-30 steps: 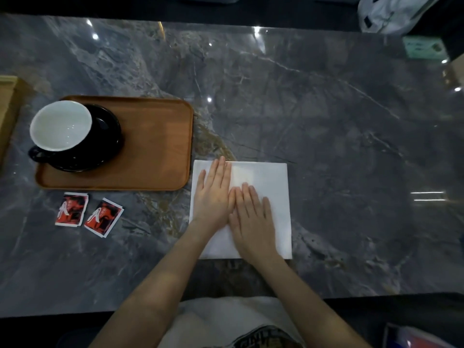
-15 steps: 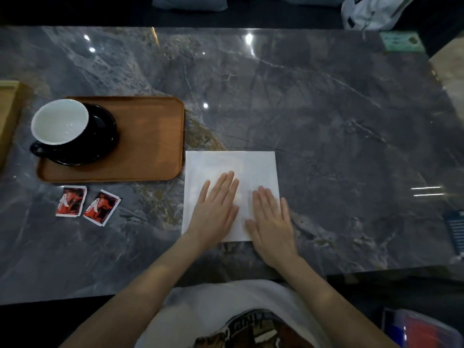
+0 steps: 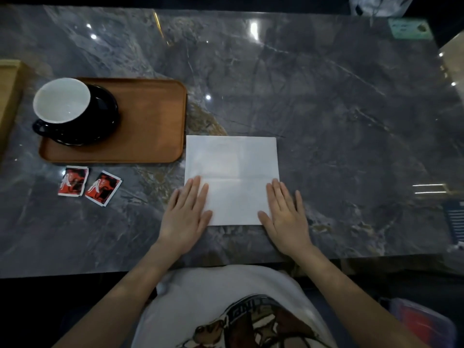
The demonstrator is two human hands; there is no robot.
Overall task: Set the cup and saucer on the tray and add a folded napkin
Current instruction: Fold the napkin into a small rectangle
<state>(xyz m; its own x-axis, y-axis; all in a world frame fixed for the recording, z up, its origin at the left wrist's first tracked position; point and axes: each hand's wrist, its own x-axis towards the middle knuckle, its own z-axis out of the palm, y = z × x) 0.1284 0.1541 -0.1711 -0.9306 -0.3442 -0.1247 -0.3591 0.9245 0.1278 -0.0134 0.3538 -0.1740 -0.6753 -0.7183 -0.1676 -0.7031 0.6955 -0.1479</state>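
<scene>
A wooden block (image 3: 7, 106) pokes in at the left edge of the counter (image 3: 326, 109), a dark grey slab of polished marble veined in white and rust, with ceiling lights glinting on it. Just right of it sits the tray (image 3: 150, 121), a brown wooden rectangle with rounded corners and a low rim. On its left end stands the black saucer (image 3: 105, 121), glossy and round, and on that the cup (image 3: 61, 100), black outside, white inside, its handle pointing toward the counter's near edge. Just in front of the tray lie two small red-and-white packets (image 3: 89, 184), side by side on the stone.

Next comes the left hand (image 3: 185, 212), flat and spread, fingers loose, pressing the near left corner of the napkin (image 3: 233, 172) and gripping nothing. The napkin is a white paper square, creased into quarters, lying flat on the counter just off the tray's near right corner. The right hand (image 3: 285, 214) is likewise flat and open, resting on the napkin's near right corner. At the far right corner of the counter lies a green card (image 3: 409, 28).
</scene>
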